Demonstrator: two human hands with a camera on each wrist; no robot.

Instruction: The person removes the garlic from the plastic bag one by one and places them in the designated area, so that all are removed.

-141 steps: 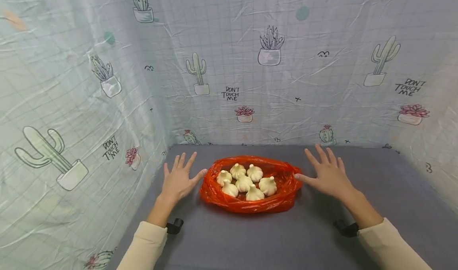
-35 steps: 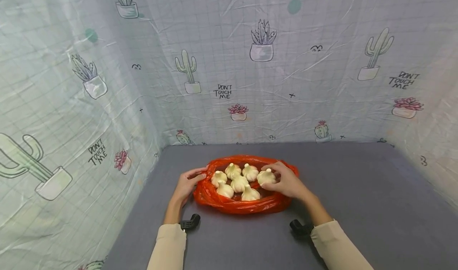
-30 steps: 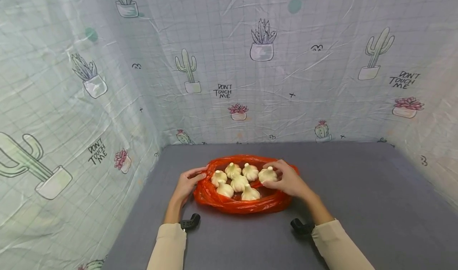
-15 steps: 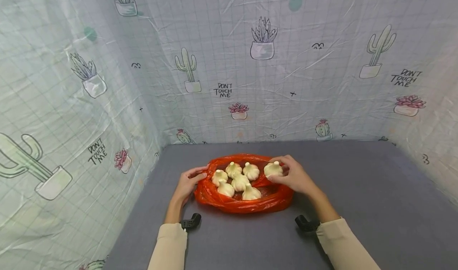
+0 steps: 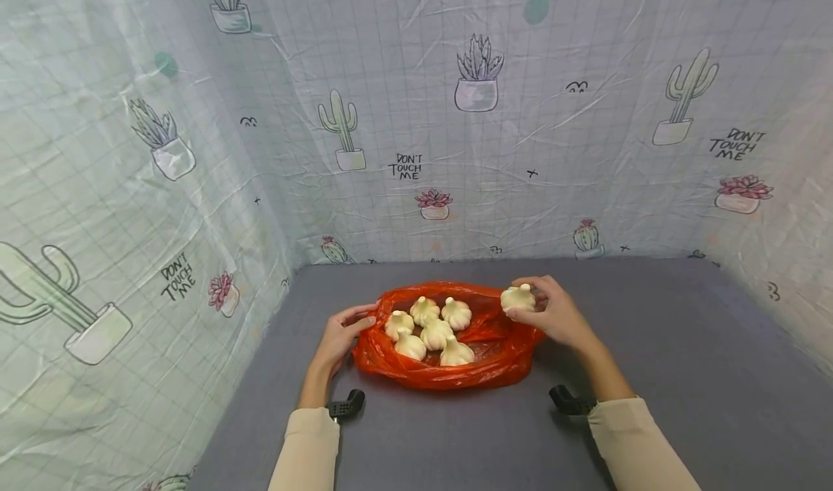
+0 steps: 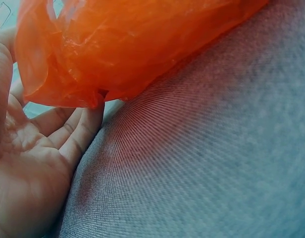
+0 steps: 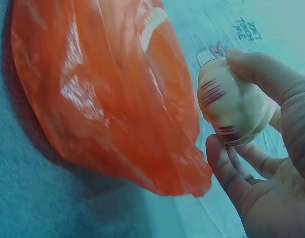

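In the head view my right hand [image 5: 556,317] pinches a pale garlic bulb [image 5: 518,299] over the right end of a red plastic bag [image 5: 449,379]. The right wrist view shows purple streaks on this garlic bulb [image 7: 231,106], with the thumb on top and fingertips beneath it. Several more garlic bulbs [image 5: 436,334] sit inside the wide-mouthed bag, grouped toward its left and middle. My left hand [image 5: 337,335] holds the bag's left end. In the left wrist view its fingers [image 6: 83,131] reach behind the bag's crumpled edge, and the bag hides their tips.
A grey cloth-covered table [image 5: 429,440] carries the bag. Behind and to the left hangs a pale curtain [image 5: 390,209] printed with cacti. Black wrist-worn devices [image 5: 347,404] sit under both forearms.
Both hands first lay spread at the bag's ends. The left then took hold of its left end; the right grasped the rightmost garlic bulb and has lifted it up and rightward toward the rim.
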